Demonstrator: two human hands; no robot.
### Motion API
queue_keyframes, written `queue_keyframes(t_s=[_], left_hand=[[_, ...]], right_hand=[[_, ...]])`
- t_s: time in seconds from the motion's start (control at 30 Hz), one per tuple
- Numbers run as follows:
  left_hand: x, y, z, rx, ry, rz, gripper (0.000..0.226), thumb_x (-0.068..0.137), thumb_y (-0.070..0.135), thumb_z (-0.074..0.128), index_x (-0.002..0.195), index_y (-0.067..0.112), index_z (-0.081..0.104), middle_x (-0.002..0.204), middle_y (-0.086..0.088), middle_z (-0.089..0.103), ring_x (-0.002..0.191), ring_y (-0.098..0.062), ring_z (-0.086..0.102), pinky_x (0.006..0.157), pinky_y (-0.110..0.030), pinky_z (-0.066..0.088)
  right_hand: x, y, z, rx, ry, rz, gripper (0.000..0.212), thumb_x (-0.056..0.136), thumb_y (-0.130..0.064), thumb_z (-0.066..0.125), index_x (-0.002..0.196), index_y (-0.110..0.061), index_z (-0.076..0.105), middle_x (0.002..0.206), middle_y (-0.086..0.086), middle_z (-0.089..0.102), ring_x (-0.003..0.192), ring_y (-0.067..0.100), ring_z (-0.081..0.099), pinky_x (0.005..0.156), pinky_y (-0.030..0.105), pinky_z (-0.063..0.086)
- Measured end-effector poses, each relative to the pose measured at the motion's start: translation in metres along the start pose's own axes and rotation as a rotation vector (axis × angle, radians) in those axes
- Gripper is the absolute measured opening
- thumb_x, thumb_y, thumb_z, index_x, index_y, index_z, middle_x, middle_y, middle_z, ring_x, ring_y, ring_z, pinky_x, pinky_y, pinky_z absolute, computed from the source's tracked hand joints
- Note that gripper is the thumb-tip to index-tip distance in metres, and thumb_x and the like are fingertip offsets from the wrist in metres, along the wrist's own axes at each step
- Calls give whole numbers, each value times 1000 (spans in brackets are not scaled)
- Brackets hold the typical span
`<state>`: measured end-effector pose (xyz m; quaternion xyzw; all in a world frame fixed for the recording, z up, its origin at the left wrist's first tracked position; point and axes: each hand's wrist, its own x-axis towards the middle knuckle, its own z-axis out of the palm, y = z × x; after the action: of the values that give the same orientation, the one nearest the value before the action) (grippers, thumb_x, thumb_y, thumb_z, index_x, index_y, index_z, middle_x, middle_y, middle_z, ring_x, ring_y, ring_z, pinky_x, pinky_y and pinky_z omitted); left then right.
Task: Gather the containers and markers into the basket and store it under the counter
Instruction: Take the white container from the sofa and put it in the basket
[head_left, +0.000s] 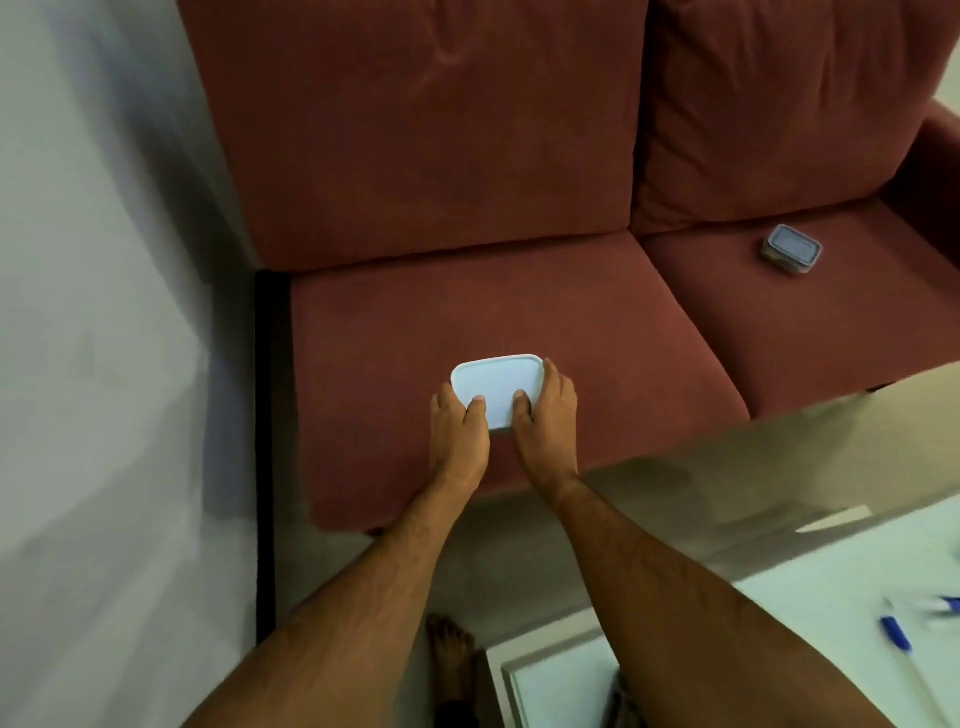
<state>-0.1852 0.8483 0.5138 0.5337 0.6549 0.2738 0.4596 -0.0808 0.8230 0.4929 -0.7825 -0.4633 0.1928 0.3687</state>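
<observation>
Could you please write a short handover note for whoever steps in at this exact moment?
Left hand and right hand: both closed on the white lidded container, one grip per short side, on the left sofa cushion.
Second container, blue lid: lying loose on the right cushion.
Markers: on the white table at lower right, blurred.
Basket and counter: not in view.
Done: nothing visibly gathered yet.
Left: carry this container, fetch the other and the markers, fill the basket, store it under the counter.
</observation>
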Motion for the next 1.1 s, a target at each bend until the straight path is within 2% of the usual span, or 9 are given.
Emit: queue_keyframes(t_s=[0.2,0.37,0.53,0.67,0.8,0.87,0.93,1.0,1.1], left_hand=[[-118,-42,-28,-71,45,4,43,103,27,50,141,7,47,136,-9,51,120,-23,54,102,-41,52],[-197,-70,-35,-133,56,-10,39,100,17,54,136,3,52,134,-11,53,122,-24,52,93,-25,37],[-254,-95,-25,-125,27,-57,37,101,21,52,135,6,54,135,-8,48,115,-18,50,93,-24,37],[-297,-114,-4,-118,53,-96,29,102,27,51,124,9,56,125,-2,46,110,-22,56,96,-38,53],[-352,-126,24,-95,82,-121,25,103,29,50,116,9,55,120,-3,48,106,-24,57,94,-45,56],[-384,-130,40,-89,98,-133,24,104,30,50,114,9,53,120,-6,49,104,-23,58,81,-35,57],[-417,-134,55,-79,115,-150,22,104,29,52,112,8,52,118,-7,49,99,-19,56,65,-16,46],[-452,-137,73,-87,148,-161,19,102,26,54,107,8,52,115,-8,54,97,-20,56,62,-13,39],[-501,-144,102,-117,180,-170,15,100,25,56,99,11,51,109,-11,59,100,-28,60,78,-34,51]], right_hand=[[-121,3,-27,-1,26,-1,56,104,-26,53,154,-11,32,148,9,42,134,23,46,110,39,50],[-203,18,-51,-2,1,18,56,105,-23,50,155,-9,30,147,10,42,134,22,44,108,29,44],[-263,43,-75,-5,-18,63,54,105,-19,48,155,-8,31,148,11,42,133,20,46,102,25,42],[-300,66,-96,-1,-10,69,48,107,-20,46,153,-11,36,150,9,45,126,9,43,96,15,35],[-333,99,-125,15,28,15,48,103,-27,42,148,-11,43,148,8,51,132,19,48,104,14,36],[-350,120,-144,37,12,-16,48,102,-28,42,147,-14,44,147,7,52,132,21,49,111,24,42],[-368,141,-163,61,-24,-38,45,103,-29,45,147,-16,44,144,5,53,129,20,51,108,34,49],[-385,163,-185,60,-52,-59,47,102,-31,45,147,-15,45,144,6,53,127,18,52,106,24,46],[-408,189,-219,51,-80,-91,49,101,-27,44,146,-11,49,140,9,55,122,16,51,98,4,34]])
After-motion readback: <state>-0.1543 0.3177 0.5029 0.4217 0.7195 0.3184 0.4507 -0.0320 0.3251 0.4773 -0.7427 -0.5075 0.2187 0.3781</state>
